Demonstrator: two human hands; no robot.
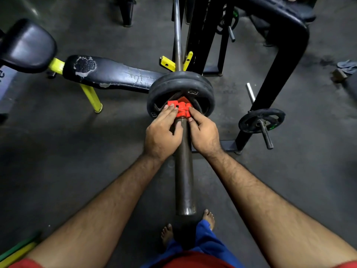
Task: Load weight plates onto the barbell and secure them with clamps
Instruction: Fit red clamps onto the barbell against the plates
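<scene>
The barbell sleeve [184, 180] runs from near my feet away toward the rack. Two black rubber weight plates [181, 82] sit on it, one against the other. A red clamp [180, 109] is on the sleeve, right against the outer plate. My left hand [162, 132] pinches the clamp's left side, its thumb lying on the sleeve. From the other side my right hand [202, 132] pinches the clamp, fingertips on its red body. The thin shaft of the bar [178, 35] goes on beyond the plates.
A worn black bench with yellow legs [108, 73] lies to the left. The black rack frame [278, 70] stands to the right, with a small plate on a peg [261, 120]. My bare feet [208, 217] are under the sleeve's end. Dark floor surrounds.
</scene>
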